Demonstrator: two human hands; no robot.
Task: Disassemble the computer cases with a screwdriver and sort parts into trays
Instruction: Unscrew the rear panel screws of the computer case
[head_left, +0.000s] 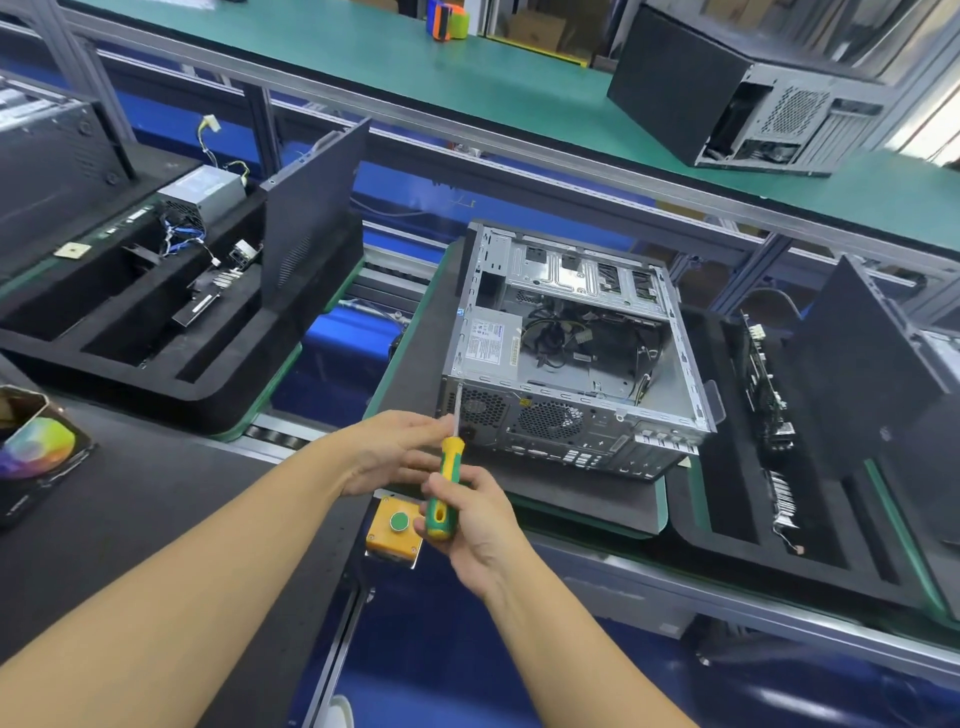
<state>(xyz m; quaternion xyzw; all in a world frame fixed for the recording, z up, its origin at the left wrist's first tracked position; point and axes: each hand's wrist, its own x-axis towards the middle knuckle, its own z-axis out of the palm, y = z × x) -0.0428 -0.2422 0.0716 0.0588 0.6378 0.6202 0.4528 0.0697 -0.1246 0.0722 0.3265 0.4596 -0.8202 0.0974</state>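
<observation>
Computer cases are numbering two from where I am watching. One open computer case is lying on its side on a dark mat just beyond the fingers. A second case is sitting far beyond them to the right, on the green counter. One screwdriver is being worked: my right hand is wrapping its fingers around the green-and-yellow handle, the shaft running up to the open case's near left corner. My left hand is bringing its fingertips to the shaft, though I cannot tell whether they are pinching or only touching it. Two black foam trays are flanking the fingers, the left tray and the right tray, both holding parts. One yellow button box is sitting just below the fingers.
</observation>
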